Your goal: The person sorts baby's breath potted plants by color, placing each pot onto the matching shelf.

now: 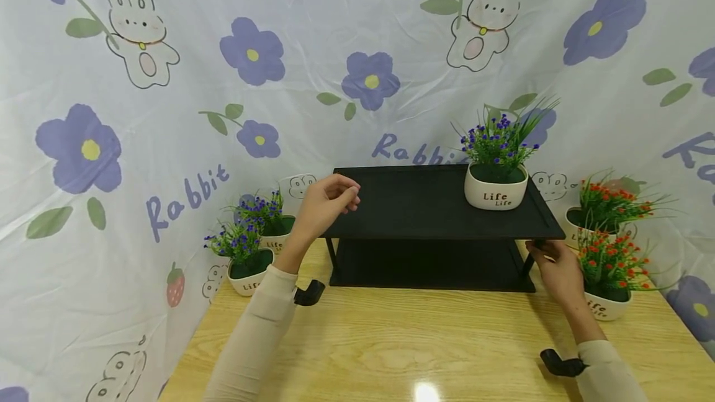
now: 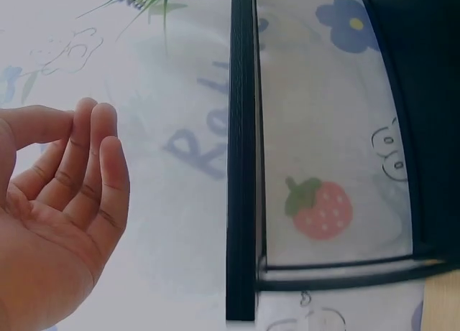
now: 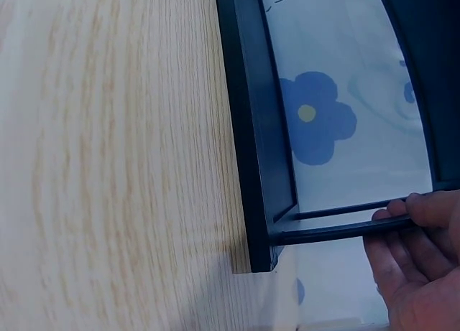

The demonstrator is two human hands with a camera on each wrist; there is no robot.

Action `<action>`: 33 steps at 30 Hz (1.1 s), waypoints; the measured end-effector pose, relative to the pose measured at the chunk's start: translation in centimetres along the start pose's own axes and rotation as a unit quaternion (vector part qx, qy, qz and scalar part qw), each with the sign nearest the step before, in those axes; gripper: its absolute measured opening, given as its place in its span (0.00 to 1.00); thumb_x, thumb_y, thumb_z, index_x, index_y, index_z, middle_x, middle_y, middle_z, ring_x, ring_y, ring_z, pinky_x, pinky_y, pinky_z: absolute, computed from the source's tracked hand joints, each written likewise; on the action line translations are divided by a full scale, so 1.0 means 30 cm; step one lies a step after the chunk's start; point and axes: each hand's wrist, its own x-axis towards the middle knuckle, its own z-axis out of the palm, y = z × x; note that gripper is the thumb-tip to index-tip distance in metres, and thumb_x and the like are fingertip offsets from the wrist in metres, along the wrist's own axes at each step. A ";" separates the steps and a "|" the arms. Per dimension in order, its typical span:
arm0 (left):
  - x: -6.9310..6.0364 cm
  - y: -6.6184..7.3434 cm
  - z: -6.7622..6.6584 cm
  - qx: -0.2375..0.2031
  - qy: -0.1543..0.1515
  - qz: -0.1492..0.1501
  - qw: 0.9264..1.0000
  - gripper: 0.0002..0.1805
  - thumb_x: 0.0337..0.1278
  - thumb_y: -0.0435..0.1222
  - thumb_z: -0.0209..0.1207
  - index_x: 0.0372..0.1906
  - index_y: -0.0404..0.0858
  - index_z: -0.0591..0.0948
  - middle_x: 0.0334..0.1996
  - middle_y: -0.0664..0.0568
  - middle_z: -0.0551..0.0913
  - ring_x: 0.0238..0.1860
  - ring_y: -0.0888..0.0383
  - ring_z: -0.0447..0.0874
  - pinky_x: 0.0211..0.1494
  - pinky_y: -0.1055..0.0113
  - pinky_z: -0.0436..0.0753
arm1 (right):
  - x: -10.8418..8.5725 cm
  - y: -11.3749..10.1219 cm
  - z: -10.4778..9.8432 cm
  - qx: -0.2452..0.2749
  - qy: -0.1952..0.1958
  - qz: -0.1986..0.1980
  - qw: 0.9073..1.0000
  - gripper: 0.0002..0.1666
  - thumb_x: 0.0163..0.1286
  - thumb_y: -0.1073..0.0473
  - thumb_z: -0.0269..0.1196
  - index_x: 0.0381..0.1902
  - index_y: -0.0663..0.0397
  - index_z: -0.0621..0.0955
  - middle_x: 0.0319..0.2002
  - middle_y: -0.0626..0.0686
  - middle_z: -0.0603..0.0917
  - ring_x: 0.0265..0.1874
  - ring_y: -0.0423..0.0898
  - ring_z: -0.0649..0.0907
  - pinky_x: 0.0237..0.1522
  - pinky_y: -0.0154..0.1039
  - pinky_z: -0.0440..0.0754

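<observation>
A black two-tier shelf (image 1: 399, 203) stands on the wooden table. My right hand (image 1: 560, 270) holds its front right post (image 3: 330, 232) just below the top tier, thumb and fingers around it in the right wrist view. My left hand (image 1: 329, 200) hovers by the top tier's left side, apart from the shelf in the left wrist view. Its fingers are loosely bent, the thumb near the index fingertip, with nothing between them. A white pot with purple flowers (image 1: 497, 188), marked "Life", sits at the right of the top tier.
Two white pots with purple flowers stand left of the shelf, the nearer pot (image 1: 249, 273) in front. Two pots with red flowers stand at the right, the nearer pot (image 1: 609, 306) close to my right hand. A printed rabbit-and-flower cloth (image 1: 167, 191) hangs behind the table (image 1: 380, 334).
</observation>
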 end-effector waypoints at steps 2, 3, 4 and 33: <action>-0.023 -0.004 -0.019 0.004 0.005 -0.002 1.000 0.09 0.79 0.35 0.60 0.53 0.36 0.86 0.39 0.39 0.90 0.37 0.51 0.90 0.42 0.60 0.90 | 0.001 0.004 -0.002 0.001 0.001 0.006 1.000 0.28 0.87 0.49 0.54 0.75 0.58 0.73 0.69 0.72 0.78 0.70 0.71 0.76 0.65 0.74 0.75; -0.035 -0.009 -0.029 0.004 0.007 -0.002 1.000 0.10 0.80 0.35 0.60 0.53 0.35 0.86 0.40 0.38 0.89 0.37 0.52 0.89 0.42 0.61 0.90 | 0.002 0.006 -0.003 0.001 0.002 0.007 1.000 0.28 0.87 0.48 0.54 0.75 0.58 0.73 0.69 0.71 0.78 0.70 0.71 0.76 0.65 0.74 0.75; -0.053 -0.013 -0.043 0.006 0.012 -0.004 1.000 0.10 0.79 0.34 0.60 0.53 0.34 0.86 0.39 0.38 0.89 0.37 0.53 0.89 0.42 0.62 0.89 | 0.001 0.007 0.000 0.003 0.001 0.008 1.000 0.28 0.87 0.48 0.54 0.75 0.58 0.73 0.69 0.71 0.78 0.70 0.71 0.76 0.65 0.74 0.75; -0.654 -0.382 -0.344 0.017 0.193 -0.130 0.972 0.11 0.78 0.30 0.60 0.51 0.25 0.84 0.32 0.60 0.90 0.32 0.64 0.89 0.36 0.72 0.87 | 0.002 0.009 -0.003 0.011 0.003 0.009 1.000 0.28 0.87 0.48 0.54 0.75 0.57 0.74 0.68 0.70 0.79 0.70 0.69 0.77 0.65 0.72 0.76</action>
